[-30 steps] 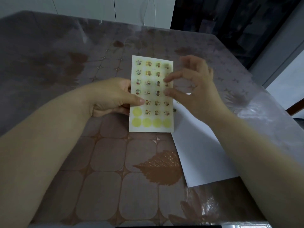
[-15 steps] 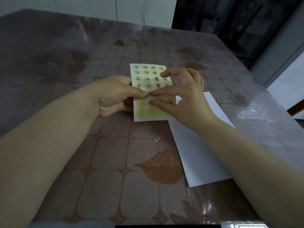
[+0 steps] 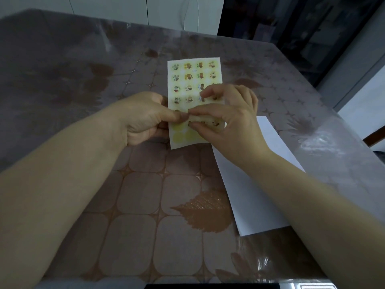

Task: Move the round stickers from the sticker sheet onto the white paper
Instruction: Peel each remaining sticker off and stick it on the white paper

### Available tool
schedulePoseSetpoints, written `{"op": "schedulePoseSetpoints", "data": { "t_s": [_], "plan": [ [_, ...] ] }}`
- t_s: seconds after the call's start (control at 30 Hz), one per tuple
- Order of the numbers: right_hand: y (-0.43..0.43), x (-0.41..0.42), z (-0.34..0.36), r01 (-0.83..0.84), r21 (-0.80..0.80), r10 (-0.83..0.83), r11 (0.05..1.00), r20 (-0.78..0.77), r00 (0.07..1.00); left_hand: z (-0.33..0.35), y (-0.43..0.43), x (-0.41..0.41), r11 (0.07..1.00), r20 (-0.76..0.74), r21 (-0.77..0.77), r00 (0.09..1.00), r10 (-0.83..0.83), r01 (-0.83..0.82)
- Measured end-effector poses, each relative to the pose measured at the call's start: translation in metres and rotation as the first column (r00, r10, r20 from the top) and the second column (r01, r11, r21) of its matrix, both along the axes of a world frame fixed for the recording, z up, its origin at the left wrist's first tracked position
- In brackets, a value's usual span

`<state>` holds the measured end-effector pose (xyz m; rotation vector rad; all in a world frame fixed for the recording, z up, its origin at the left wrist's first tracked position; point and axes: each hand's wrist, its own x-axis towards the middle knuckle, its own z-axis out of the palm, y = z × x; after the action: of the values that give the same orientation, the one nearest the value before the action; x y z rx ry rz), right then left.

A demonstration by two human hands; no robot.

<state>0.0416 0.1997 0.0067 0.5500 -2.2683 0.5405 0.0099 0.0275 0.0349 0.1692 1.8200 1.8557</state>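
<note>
A pale yellow sticker sheet (image 3: 192,80) with rows of small round picture stickers is held above the table's middle. My left hand (image 3: 143,119) grips its left edge, thumb on top. My right hand (image 3: 231,119) pinches the sheet at a lower row of stickers with thumb and forefinger, bending it there. Blank yellow circles (image 3: 183,134) show in the sheet's bottom rows. The white paper (image 3: 250,197) lies flat to the right, partly under my right forearm. No sticker shows on its visible part.
The table (image 3: 83,80) wears a brown leaf-patterned cloth under clear plastic. Its right edge runs diagonally past the paper, and the near edge is at the bottom. White cabinets and a dark opening stand behind the far edge.
My right hand came down from hovering open over the sheet and now pinches a lower sticker row. The sheet was lifted and bent between both hands.
</note>
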Motion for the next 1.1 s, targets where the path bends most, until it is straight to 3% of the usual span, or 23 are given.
{"op": "schedulePoseSetpoints", "data": {
  "t_s": [0.77, 0.93, 1.1],
  "plan": [
    [0.003, 0.001, 0.002, -0.049, 0.052, 0.051, 0.997, -0.047, 0.998, 0.003, 0.002, 0.001, 1.0, -0.067, 0.001, 0.997, -0.026, 0.026],
    [0.007, 0.003, 0.002, -0.124, 0.023, 0.121, 0.992, 0.089, 0.989, 0.001, 0.0, 0.0, 0.999, -0.175, -0.045, 0.985, 0.0, -0.008],
    [0.008, 0.007, 0.006, -0.181, -0.101, 0.202, 0.978, 0.271, 0.941, -0.003, -0.002, -0.003, 0.99, -0.275, -0.124, 0.961, 0.034, -0.07]
  ]
}}
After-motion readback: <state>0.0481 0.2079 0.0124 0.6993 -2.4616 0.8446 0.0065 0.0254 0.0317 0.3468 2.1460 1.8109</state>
